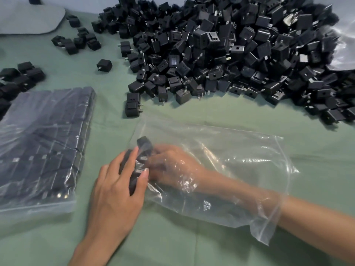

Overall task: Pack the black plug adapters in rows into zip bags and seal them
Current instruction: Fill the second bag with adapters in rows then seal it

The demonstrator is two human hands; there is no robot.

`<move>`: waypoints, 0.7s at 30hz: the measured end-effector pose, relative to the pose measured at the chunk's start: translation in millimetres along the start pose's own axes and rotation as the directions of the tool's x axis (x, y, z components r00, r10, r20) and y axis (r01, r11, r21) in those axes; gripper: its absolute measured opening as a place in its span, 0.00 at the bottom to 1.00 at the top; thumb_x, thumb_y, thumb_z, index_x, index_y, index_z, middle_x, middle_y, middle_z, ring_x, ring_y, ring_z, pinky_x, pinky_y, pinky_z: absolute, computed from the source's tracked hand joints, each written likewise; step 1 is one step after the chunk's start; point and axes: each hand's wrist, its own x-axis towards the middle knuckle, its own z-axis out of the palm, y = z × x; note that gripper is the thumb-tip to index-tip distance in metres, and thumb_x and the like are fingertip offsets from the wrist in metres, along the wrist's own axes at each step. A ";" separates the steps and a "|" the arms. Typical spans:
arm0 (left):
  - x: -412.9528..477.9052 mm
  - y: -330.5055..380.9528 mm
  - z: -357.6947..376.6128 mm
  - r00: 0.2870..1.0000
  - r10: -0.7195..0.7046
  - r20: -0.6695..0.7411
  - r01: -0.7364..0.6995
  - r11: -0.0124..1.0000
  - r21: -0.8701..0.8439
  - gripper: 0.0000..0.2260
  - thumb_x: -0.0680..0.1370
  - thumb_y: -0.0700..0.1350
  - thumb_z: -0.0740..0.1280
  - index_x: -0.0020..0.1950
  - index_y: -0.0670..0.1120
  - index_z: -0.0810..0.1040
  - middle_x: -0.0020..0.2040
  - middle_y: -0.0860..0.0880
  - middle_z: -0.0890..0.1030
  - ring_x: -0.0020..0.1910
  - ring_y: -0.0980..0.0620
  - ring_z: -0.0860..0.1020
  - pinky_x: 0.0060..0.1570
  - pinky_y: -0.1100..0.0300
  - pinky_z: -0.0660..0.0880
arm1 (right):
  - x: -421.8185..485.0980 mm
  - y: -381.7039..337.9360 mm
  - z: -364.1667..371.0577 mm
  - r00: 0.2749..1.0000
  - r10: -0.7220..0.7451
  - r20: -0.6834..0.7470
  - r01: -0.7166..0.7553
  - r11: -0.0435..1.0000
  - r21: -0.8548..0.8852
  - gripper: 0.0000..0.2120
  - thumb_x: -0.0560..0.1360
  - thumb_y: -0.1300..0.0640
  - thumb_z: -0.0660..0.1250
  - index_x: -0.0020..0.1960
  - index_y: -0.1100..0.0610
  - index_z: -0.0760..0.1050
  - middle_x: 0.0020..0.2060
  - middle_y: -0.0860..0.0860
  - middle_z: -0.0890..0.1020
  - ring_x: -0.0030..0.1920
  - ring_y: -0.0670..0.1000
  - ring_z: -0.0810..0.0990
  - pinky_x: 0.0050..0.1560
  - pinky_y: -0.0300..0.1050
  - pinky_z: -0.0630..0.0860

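A clear zip bag (pixel 240 156) lies on the green cloth with its mouth at the lower right. My right hand (pixel 172 166) is deep inside it, fingers curled against a short row of black plug adapters (pixel 141 164) at the bag's closed left end. From outside, my left hand (pixel 117 191) presses on that row through the plastic, fingers spread over it. A large heap of loose adapters (pixel 221 50) fills the far right of the table. A filled bag of adapters in rows (pixel 42 143) lies at the left.
Two stacked adapters (pixel 133 107) stand between the heap and the bag. Small clusters of adapters (pixel 76 39) lie at the far left. A grey flat object (pixel 28 18) sits in the top-left corner, and crumpled clear plastic (pixel 343 52) at the right edge.
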 end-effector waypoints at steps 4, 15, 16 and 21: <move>3.6 4.8 -0.9 1.000 0.012 0.004 -0.012 0.987 0.162 0.27 0.79 0.58 0.51 0.72 0.46 0.70 0.68 0.43 0.73 0.61 0.42 0.71 0.55 0.44 0.73 | 8.8 2.6 6.2 0.999 0.033 0.028 -0.026 0.975 -0.220 0.07 0.76 0.59 0.64 0.49 0.57 0.81 0.47 0.49 0.83 0.42 0.48 0.79 0.44 0.41 0.75; 43.8 -1.1 4.0 0.938 0.278 0.205 -0.312 0.938 0.154 0.34 0.78 0.59 0.41 0.78 0.39 0.49 0.80 0.48 0.47 0.77 0.58 0.42 0.74 0.66 0.39 | 12.5 1.7 -34.6 0.980 0.027 0.199 -0.032 0.999 0.023 0.07 0.74 0.64 0.70 0.49 0.67 0.77 0.44 0.52 0.77 0.42 0.50 0.74 0.46 0.40 0.69; 43.9 -1.3 4.5 0.940 0.277 0.198 -0.306 0.943 0.131 0.34 0.78 0.58 0.42 0.78 0.38 0.50 0.80 0.48 0.47 0.78 0.58 0.42 0.74 0.66 0.39 | 7.5 1.2 -36.7 0.977 0.056 0.206 -0.055 0.998 -0.012 0.07 0.74 0.61 0.70 0.50 0.64 0.77 0.45 0.50 0.76 0.43 0.49 0.74 0.46 0.39 0.69; 42.4 -0.9 10.7 0.942 0.298 0.156 -0.309 0.950 0.050 0.29 0.80 0.51 0.48 0.77 0.36 0.53 0.79 0.45 0.52 0.78 0.54 0.48 0.74 0.67 0.41 | -5.5 -9.9 -23.2 0.986 0.066 0.152 -0.051 0.994 -0.100 0.05 0.74 0.63 0.70 0.47 0.65 0.80 0.46 0.61 0.79 0.43 0.50 0.74 0.44 0.43 0.71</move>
